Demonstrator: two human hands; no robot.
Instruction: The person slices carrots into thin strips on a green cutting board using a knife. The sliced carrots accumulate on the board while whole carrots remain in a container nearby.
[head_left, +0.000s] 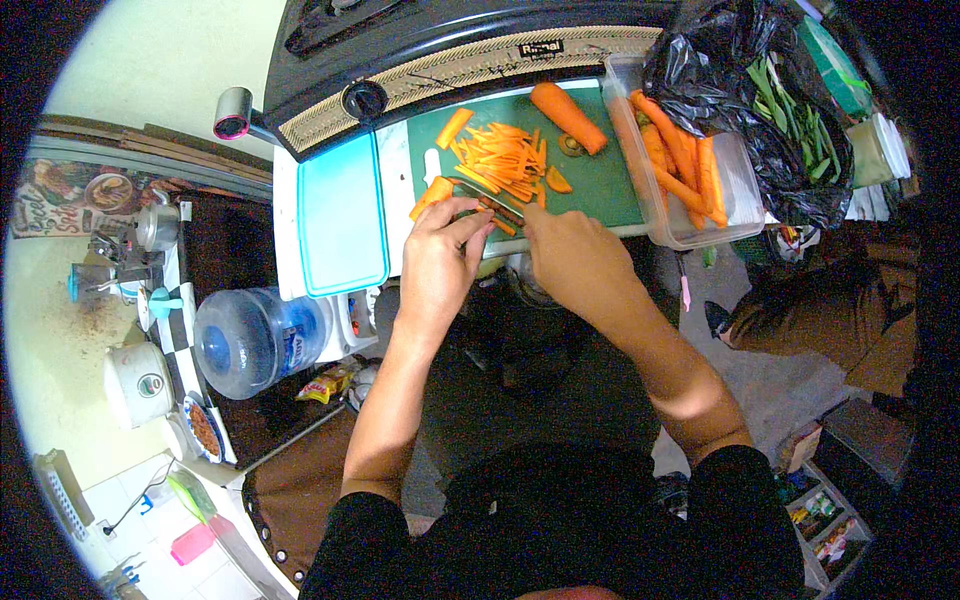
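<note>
A green cutting board (615, 180) carries a pile of carrot sticks (502, 157), a thick carrot (568, 118) and a cut carrot end (571, 145). My right hand (574, 251) grips a knife (491, 200) whose blade points left across the board, just below the pile. Close by on the left, my left hand (444, 247) has its fingertips at the blade and over a carrot piece (433, 196); the fingers partly hide what lies beneath them. A white peeler-like handle (431, 163) lies at the board's left side.
Right of the board stands a clear plastic container (705, 238) of carrots, beside a black plastic bag (806, 199) with green leaves. A blue-rimmed lid (341, 217) lies left. Behind is a gas stove (457, 71); a water bottle (259, 341) is lower left. Another person's leg (810, 315) shows right.
</note>
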